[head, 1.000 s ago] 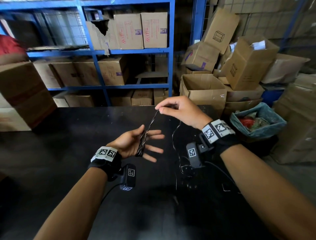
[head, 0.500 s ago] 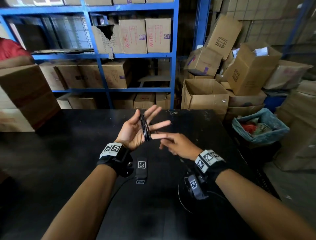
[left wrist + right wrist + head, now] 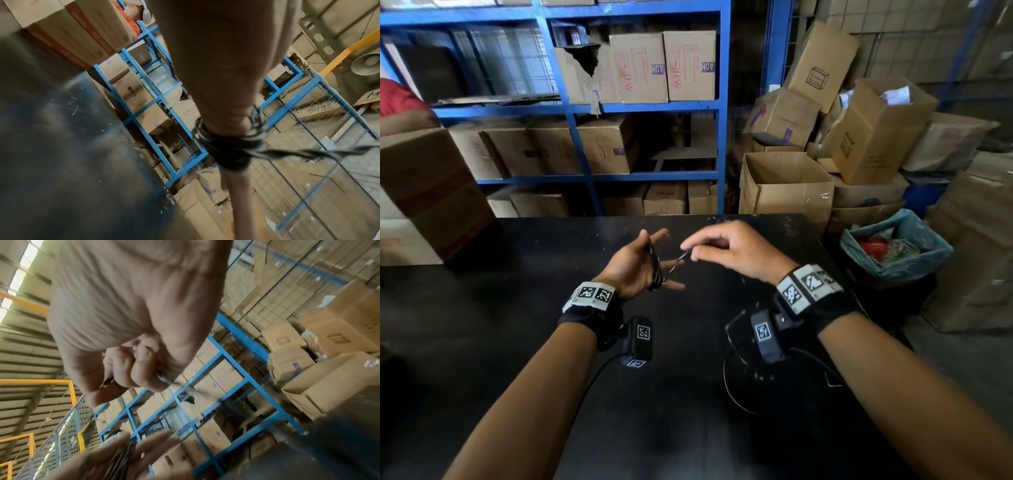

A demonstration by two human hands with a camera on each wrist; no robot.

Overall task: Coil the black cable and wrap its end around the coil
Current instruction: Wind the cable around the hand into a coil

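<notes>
The black cable was wound in several turns around the fingers of the left hand, which was held palm-up above the black table with its fingers straight and spread. In the left wrist view the turns bunched tightly round the hand, and 1 free strand ran off to the right. That strand crossed the short gap to the right hand, which hovered just beside the left at about the same height. The right hand pinched the strand between thumb and curled fingers; the right wrist view showed the cable passing through that closed grip, though blur hid its exact path. More thin cable lay loose on the table under the right wrist.

Behind the table stood a blue shelf rack loaded with cardboard boxes. 2 boxes on the upper shelf carried red print too small to read and purple letters that looked like "ADH". The wristbands bore black-and-white square marker codes, with no readable words.
</notes>
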